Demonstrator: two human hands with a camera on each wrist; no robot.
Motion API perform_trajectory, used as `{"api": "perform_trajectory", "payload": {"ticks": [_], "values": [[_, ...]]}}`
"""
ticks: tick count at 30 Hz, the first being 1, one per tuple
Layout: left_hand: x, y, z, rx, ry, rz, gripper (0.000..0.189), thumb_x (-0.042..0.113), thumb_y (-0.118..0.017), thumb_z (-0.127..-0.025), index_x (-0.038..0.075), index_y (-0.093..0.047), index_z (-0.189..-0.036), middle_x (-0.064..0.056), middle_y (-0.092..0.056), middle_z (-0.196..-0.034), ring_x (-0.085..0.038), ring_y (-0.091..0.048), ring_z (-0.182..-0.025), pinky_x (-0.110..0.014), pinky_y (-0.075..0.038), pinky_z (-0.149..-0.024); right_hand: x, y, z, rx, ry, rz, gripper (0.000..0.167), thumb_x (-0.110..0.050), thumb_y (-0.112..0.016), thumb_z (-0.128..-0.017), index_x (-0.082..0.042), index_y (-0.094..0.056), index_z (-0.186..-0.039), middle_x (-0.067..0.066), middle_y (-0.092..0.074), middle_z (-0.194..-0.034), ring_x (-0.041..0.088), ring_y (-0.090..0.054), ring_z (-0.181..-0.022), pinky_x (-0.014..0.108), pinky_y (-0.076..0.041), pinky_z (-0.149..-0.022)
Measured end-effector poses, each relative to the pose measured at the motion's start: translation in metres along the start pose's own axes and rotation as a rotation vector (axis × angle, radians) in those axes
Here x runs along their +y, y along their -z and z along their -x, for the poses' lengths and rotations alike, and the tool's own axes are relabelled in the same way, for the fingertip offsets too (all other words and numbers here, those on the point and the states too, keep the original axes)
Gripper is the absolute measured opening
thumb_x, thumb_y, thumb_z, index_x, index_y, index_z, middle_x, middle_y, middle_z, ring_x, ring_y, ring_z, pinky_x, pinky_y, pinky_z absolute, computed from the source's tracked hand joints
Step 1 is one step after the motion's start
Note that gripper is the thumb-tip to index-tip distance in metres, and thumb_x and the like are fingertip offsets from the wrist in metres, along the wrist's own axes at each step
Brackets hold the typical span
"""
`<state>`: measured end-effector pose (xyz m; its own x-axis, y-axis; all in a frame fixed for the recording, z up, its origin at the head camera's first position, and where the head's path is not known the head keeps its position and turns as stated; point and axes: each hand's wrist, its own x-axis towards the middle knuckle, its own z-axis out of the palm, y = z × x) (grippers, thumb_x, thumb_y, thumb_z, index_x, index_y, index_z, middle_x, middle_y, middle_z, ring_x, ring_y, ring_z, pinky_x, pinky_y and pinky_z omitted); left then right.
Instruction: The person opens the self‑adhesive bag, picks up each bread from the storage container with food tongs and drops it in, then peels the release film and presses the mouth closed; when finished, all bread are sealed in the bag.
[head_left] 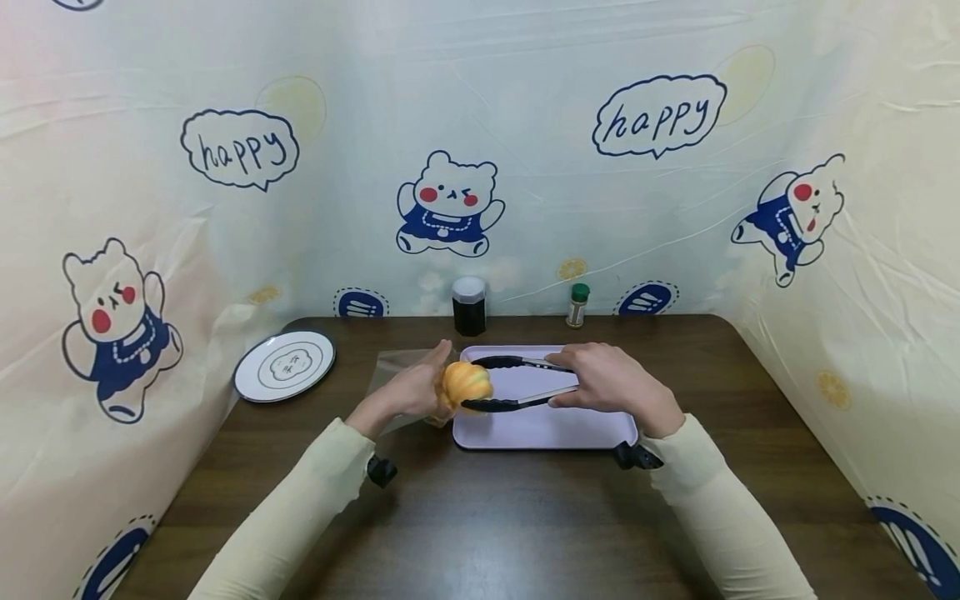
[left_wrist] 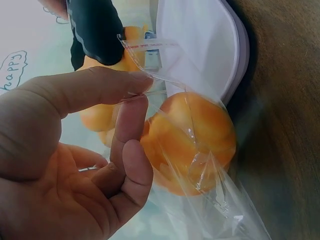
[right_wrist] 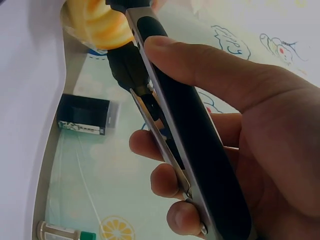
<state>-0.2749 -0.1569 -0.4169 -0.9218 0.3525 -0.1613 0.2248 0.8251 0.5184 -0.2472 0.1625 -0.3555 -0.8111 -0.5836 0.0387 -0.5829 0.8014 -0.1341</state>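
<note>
My right hand [head_left: 611,379] grips a pair of tongs [head_left: 517,405] with black tips and metal arms. Between the tips sits a ridged yellow-orange bread roll [head_left: 468,382], beside my left hand [head_left: 412,390]. In the left wrist view, the thumb and index finger of that hand pinch the edge of a clear plastic bag [left_wrist: 220,200]. A second orange bread roll [left_wrist: 195,140] shows through the bag's film. One black tong tip [left_wrist: 95,32] lies against the held roll, which is partly hidden behind the left fingers. A lilac tray [head_left: 547,429] lies under the tongs.
A white plate [head_left: 247,383] with a dark rim lies at the back left of the brown table [head_left: 480,517]. Along the back edge stand a dark jar [head_left: 469,315] with a pale lid and a small green-capped bottle [head_left: 577,308]. A printed cloth [head_left: 525,108] hangs behind and at the sides.
</note>
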Motion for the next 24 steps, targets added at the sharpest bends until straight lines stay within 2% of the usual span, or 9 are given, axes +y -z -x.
{"api": "perform_trajectory", "payload": {"ticks": [4,9,13,15,18,22,24], "values": [[-0.001,0.001,0.001,0.017,-0.007,-0.007,0.123,0.012,-0.087,-0.071,0.011,-0.005,-0.161,-0.007,-0.003,-0.170,-0.032,-0.028,-0.151,-0.049,-0.036,-0.117,-0.002,-0.001,0.001,0.005,0.004,0.013,0.063,-0.047,-0.079,-0.082,-0.013,-0.065,-0.132,0.009,-0.069,-0.127,0.027,-0.068,-0.111,0.046,-0.056,-0.093],[-0.002,0.000,0.002,0.016,-0.049,-0.011,0.122,0.010,-0.087,-0.071,0.011,-0.004,-0.161,-0.009,-0.004,-0.169,-0.034,-0.033,-0.148,-0.049,-0.041,-0.113,-0.007,-0.004,-0.002,0.013,0.038,0.026,0.062,-0.047,-0.080,-0.080,-0.014,-0.067,-0.131,0.008,-0.071,-0.125,0.025,-0.069,-0.109,0.045,-0.057,-0.093],[-0.001,-0.004,0.000,0.003,-0.027,0.004,0.121,0.008,-0.086,-0.072,0.015,-0.004,-0.162,-0.006,-0.004,-0.170,-0.034,-0.032,-0.149,-0.051,-0.035,-0.118,-0.009,-0.008,-0.005,0.032,0.049,0.057,0.062,-0.047,-0.081,-0.080,-0.012,-0.067,-0.130,0.008,-0.072,-0.121,0.024,-0.070,-0.105,0.043,-0.057,-0.091],[0.000,-0.004,-0.001,-0.001,-0.004,0.020,0.121,0.008,-0.086,-0.073,0.018,-0.004,-0.162,-0.004,-0.004,-0.170,-0.033,-0.031,-0.150,-0.053,-0.031,-0.120,-0.009,-0.010,-0.007,0.038,0.037,0.065,0.063,-0.048,-0.080,-0.080,-0.012,-0.067,-0.130,0.008,-0.072,-0.121,0.024,-0.070,-0.105,0.043,-0.057,-0.091],[0.000,-0.005,-0.003,0.001,0.008,0.020,0.122,0.009,-0.086,-0.071,0.018,-0.005,-0.162,-0.003,-0.005,-0.170,-0.032,-0.035,-0.147,-0.053,-0.033,-0.119,-0.010,-0.012,-0.009,0.041,0.007,0.070,0.063,-0.049,-0.079,-0.081,-0.012,-0.066,-0.131,0.009,-0.072,-0.121,0.025,-0.070,-0.105,0.044,-0.057,-0.092],[0.001,-0.004,-0.003,0.018,-0.010,-0.009,0.123,0.009,-0.088,-0.067,0.015,-0.009,-0.162,-0.006,-0.009,-0.170,-0.031,-0.039,-0.145,-0.051,-0.037,-0.117,-0.014,-0.014,-0.011,0.045,-0.033,0.085,0.063,-0.050,-0.079,-0.081,-0.011,-0.067,-0.130,0.008,-0.072,-0.118,0.024,-0.070,-0.101,0.044,-0.057,-0.091],[0.002,-0.004,-0.003,0.027,-0.011,-0.015,0.124,0.009,-0.088,-0.066,0.015,-0.010,-0.162,-0.006,-0.009,-0.170,-0.032,-0.037,-0.146,-0.051,-0.035,-0.117,-0.017,-0.015,-0.012,0.046,-0.039,0.100,0.062,-0.050,-0.079,-0.081,-0.012,-0.068,-0.129,0.008,-0.073,-0.115,0.022,-0.070,-0.097,0.043,-0.058,-0.088]]}}
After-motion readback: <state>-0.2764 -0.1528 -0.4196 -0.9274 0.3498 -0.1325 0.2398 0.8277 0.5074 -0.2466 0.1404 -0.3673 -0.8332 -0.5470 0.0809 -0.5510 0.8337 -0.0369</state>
